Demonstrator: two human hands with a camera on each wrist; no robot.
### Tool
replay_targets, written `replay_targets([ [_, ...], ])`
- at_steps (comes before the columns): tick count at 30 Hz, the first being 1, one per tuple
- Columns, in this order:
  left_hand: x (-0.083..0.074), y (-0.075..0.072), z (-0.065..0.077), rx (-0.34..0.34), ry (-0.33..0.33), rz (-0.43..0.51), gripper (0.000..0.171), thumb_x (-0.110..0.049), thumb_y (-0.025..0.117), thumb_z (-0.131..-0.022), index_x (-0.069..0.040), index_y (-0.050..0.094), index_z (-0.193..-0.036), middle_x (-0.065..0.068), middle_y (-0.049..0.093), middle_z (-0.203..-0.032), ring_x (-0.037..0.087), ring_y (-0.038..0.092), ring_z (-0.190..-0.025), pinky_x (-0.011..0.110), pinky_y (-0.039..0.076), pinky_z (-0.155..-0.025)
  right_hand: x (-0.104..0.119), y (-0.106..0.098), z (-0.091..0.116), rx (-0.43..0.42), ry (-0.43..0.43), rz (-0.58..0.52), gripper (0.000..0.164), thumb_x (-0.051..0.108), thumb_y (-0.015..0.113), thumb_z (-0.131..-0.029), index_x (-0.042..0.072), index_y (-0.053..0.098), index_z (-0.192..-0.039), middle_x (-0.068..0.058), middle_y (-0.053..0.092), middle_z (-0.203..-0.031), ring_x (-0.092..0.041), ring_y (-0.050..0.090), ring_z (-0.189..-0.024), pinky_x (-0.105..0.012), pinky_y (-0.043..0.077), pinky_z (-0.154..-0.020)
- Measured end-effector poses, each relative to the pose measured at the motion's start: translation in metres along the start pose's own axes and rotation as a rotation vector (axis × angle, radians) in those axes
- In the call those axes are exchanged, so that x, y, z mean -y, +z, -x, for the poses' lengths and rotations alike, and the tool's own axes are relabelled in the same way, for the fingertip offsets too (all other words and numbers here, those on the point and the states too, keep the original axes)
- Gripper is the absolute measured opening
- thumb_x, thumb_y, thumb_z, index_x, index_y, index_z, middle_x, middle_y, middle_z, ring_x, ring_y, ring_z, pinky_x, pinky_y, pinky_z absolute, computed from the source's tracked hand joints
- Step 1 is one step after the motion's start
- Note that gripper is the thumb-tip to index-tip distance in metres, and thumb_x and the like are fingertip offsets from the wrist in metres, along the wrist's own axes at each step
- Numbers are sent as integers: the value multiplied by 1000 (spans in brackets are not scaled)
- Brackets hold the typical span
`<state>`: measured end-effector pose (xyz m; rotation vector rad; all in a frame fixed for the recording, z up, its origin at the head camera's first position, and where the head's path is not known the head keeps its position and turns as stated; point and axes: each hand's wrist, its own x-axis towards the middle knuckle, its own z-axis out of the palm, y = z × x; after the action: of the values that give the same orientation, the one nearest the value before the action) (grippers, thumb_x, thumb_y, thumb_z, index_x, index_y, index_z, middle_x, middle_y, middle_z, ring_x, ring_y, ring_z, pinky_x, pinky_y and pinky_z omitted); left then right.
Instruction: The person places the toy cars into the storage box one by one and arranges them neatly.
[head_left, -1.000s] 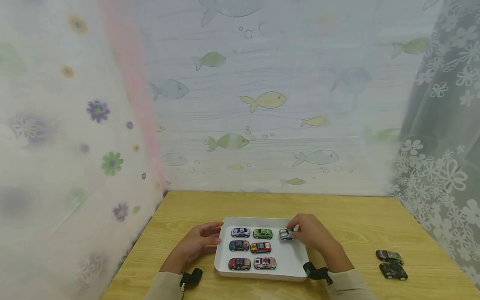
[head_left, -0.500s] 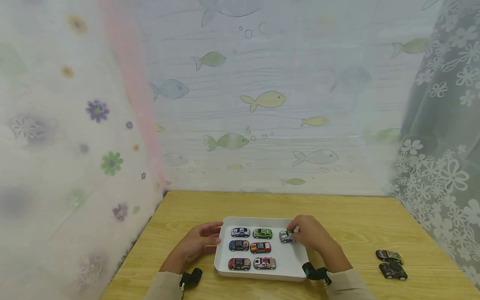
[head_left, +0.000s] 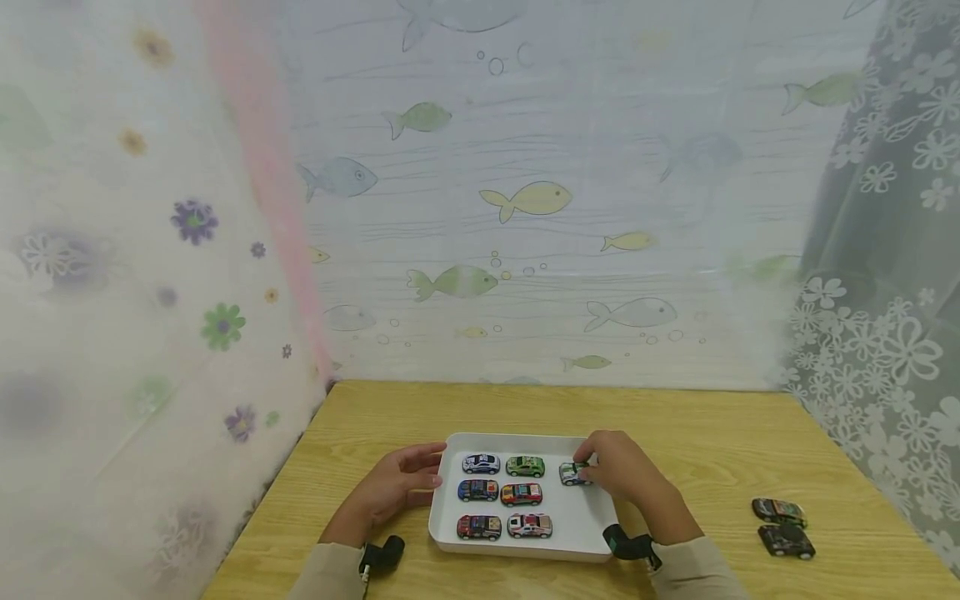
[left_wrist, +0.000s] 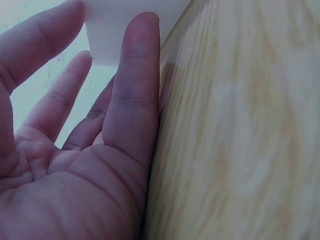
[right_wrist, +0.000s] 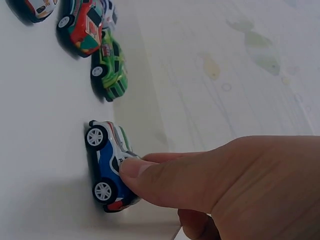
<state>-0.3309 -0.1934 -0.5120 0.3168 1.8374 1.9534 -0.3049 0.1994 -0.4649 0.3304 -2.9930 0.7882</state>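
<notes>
My right hand [head_left: 632,477] pinches a small toy car [head_left: 569,473] between thumb and fingers. That car is white, green and blue, and in the right wrist view its wheels [right_wrist: 103,191] stand on or just over the floor of the white tray [head_left: 525,552]. It is at the tray's back right. My left hand [head_left: 392,490] is at the tray's left side, thumb and fingertips against the wall, fingers loosely extended. Several more toy cars lie in two columns in the tray, among them a green car [head_left: 525,467] and a red and yellow car [head_left: 521,495].
Two dark toy cars, one with green and orange [head_left: 780,512] and one black [head_left: 786,542], lie on the wooden table [head_left: 675,412] at the right. A fish-print curtain [head_left: 525,333] hangs behind the table, with a flowered sheet [head_left: 225,433] at the left.
My right hand has shifted the pinched toy car slightly right and toward me within the tray. The left hand and the other cars have stayed put.
</notes>
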Motion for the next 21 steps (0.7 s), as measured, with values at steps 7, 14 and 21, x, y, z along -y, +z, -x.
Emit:
replay_targets([
  [7, -1, -1, -1, 5, 1, -1, 68, -5, 73, -95, -6, 43, -157, 26, 42, -159, 30, 55, -138, 46, 58, -100, 1, 0, -1, 4, 11, 2, 15, 3, 84, -83, 12, 81, -94, 1, 75, -98, -21, 68, -96, -42, 59, -84],
  [14, 0, -1, 1, -10, -6, -4, 69, -7, 76, -94, -8, 46, -156, 25, 43, -158, 30, 56, -136, 47, 58, -100, 2, -7, 4, -4, -16, -18, 18, 4, 84, -84, 9, 81, -101, -2, 75, -104, -19, 67, -92, -39, 60, -81],
  [21, 0, -2, 0, -20, -16, -14, 68, -8, 76, -94, -10, 47, -156, 24, 44, -159, 29, 56, -136, 47, 58, -100, -15, -27, 17, -78, -88, -10, 19, 10, 81, -88, 12, 80, -106, 0, 74, -110, -19, 67, -94, -38, 58, -79],
])
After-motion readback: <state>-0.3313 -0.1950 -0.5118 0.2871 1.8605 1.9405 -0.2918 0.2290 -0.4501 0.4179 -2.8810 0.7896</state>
